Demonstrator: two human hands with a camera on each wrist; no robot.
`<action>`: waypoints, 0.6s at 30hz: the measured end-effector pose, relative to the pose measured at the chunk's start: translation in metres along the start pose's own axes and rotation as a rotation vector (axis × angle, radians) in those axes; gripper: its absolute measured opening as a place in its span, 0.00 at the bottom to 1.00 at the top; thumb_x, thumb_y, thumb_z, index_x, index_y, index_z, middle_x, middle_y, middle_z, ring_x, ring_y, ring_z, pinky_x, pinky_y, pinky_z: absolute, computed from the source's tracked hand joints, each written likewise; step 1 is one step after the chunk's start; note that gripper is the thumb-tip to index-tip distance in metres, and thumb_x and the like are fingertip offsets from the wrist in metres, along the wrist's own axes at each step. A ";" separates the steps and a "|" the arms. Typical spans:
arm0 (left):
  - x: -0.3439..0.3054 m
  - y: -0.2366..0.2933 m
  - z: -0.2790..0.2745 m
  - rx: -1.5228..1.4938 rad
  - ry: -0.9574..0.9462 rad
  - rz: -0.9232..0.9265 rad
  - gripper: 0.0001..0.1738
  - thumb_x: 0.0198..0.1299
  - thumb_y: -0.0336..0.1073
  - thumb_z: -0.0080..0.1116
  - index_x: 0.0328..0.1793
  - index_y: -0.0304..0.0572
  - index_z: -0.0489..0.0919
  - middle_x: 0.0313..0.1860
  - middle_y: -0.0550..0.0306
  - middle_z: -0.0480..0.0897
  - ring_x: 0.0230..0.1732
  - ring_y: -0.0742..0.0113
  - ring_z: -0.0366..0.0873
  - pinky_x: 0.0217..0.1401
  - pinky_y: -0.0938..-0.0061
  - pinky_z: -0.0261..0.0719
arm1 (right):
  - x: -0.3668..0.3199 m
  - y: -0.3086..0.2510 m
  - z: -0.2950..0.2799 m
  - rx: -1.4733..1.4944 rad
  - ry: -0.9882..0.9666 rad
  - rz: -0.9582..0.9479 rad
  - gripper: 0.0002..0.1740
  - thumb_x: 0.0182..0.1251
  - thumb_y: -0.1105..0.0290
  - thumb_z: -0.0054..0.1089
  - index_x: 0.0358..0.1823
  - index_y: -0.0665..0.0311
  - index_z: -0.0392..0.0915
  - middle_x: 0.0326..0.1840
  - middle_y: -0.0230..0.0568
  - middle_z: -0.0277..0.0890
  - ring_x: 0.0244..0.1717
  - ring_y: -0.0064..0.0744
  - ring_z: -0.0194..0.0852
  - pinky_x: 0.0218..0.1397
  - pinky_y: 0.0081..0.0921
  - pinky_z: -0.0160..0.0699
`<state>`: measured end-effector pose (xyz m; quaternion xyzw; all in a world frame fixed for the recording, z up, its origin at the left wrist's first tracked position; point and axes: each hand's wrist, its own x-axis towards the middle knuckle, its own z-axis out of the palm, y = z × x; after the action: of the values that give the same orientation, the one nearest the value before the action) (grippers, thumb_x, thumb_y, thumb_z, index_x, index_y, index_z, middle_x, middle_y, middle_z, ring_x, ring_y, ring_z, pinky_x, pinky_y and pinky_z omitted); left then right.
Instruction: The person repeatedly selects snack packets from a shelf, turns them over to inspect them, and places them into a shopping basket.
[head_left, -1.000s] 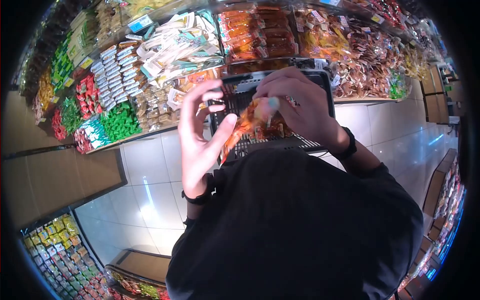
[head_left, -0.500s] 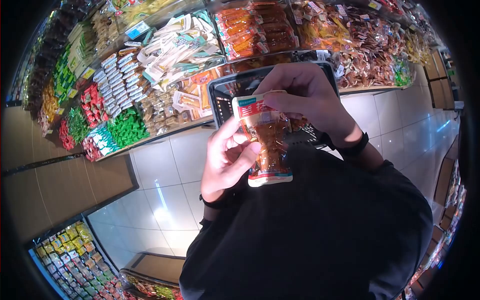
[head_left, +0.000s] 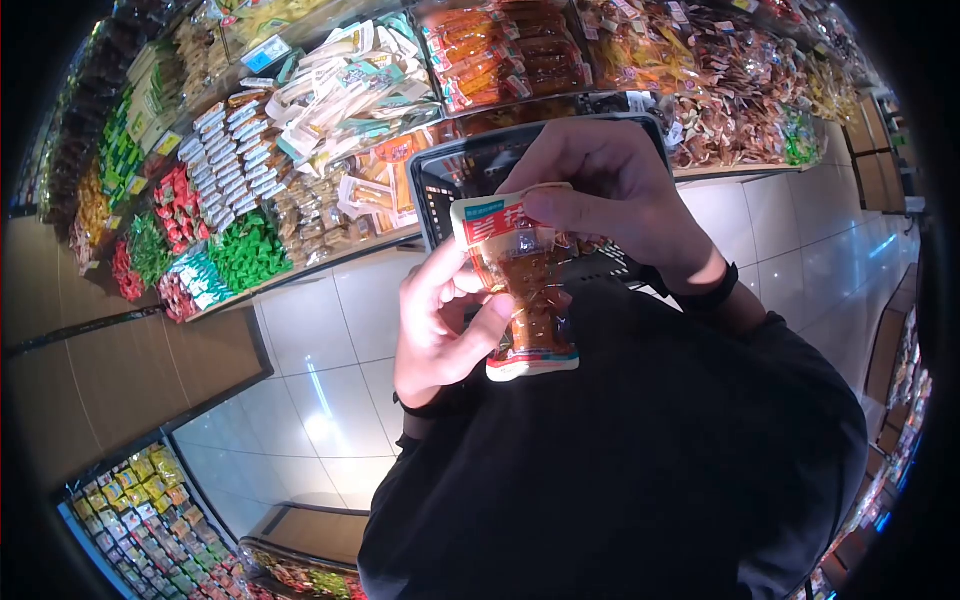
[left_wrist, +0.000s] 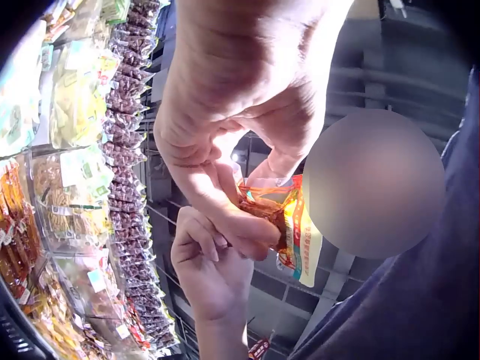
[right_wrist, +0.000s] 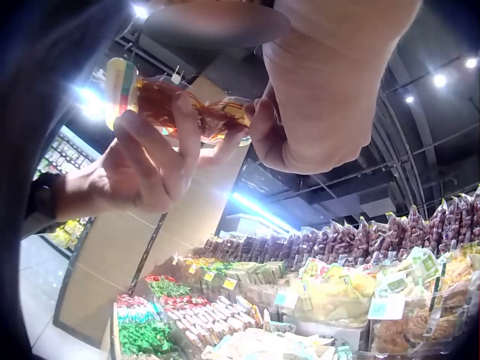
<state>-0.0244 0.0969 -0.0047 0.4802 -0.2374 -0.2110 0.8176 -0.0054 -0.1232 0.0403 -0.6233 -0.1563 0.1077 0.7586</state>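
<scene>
A clear snack packet (head_left: 530, 290) with brown-orange food inside and a red, white and teal printed top is held up before the chest. My left hand (head_left: 440, 325) grips its left side, thumb on the front and fingers behind. At the top right corner, my right hand (head_left: 625, 205) pinches the packet between thumb and curled fingers. In the left wrist view the left fingers wrap the packet (left_wrist: 292, 225) from the side. The right wrist view shows the packet (right_wrist: 161, 105) from behind, with left fingers (right_wrist: 154, 146) spread across it.
A black shopping basket (head_left: 430, 180) with packets inside sits behind the hands, partly hidden by them. Beyond it stretch sloping bins of wrapped snacks (head_left: 350, 95), with price tags (head_left: 266, 54) along them. Pale floor tiles (head_left: 320, 330) lie to the left, beside a brown panel (head_left: 140, 370).
The packet was tilted and blurred with the left hand spread beside it. Now it faces up, upright, and both hands hold it. Over the last half second it shifted slightly left.
</scene>
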 end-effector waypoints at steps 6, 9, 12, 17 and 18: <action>0.002 0.002 0.004 0.223 0.101 -0.019 0.22 0.60 0.19 0.65 0.61 0.25 0.77 0.45 0.47 0.89 0.45 0.63 0.88 0.51 0.71 0.86 | 0.003 0.002 0.003 -0.072 -0.026 -0.118 0.14 0.73 0.76 0.62 0.57 0.68 0.78 0.27 0.27 0.78 0.28 0.09 0.70 0.31 0.13 0.61; 0.004 0.004 0.008 0.129 0.067 0.017 0.21 0.60 0.19 0.65 0.61 0.25 0.78 0.43 0.46 0.89 0.44 0.62 0.89 0.51 0.69 0.86 | 0.003 0.000 0.009 0.072 -0.046 -0.132 0.19 0.73 0.77 0.61 0.64 0.67 0.72 0.25 0.25 0.75 0.27 0.08 0.65 0.30 0.14 0.56; 0.002 0.001 0.002 0.194 0.037 0.091 0.20 0.60 0.19 0.65 0.59 0.24 0.78 0.42 0.46 0.89 0.44 0.62 0.89 0.51 0.69 0.86 | 0.003 -0.006 0.018 0.121 0.003 -0.049 0.24 0.68 0.80 0.59 0.64 0.70 0.67 0.22 0.23 0.68 0.25 0.09 0.61 0.29 0.13 0.54; 0.000 0.008 0.003 0.208 0.059 0.068 0.20 0.59 0.19 0.65 0.58 0.24 0.79 0.42 0.46 0.89 0.43 0.62 0.89 0.50 0.69 0.86 | 0.006 -0.002 0.016 0.121 -0.029 -0.090 0.24 0.68 0.80 0.58 0.64 0.70 0.64 0.23 0.25 0.72 0.25 0.09 0.63 0.29 0.13 0.57; 0.000 0.008 0.004 0.214 0.067 0.067 0.20 0.59 0.19 0.66 0.58 0.24 0.79 0.42 0.46 0.89 0.43 0.62 0.89 0.50 0.70 0.86 | 0.006 0.000 0.016 0.109 -0.034 -0.110 0.24 0.68 0.80 0.58 0.64 0.69 0.64 0.23 0.26 0.73 0.25 0.09 0.64 0.29 0.13 0.58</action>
<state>-0.0259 0.0985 0.0042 0.5633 -0.2472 -0.1407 0.7758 -0.0059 -0.1066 0.0434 -0.5695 -0.1972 0.0848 0.7935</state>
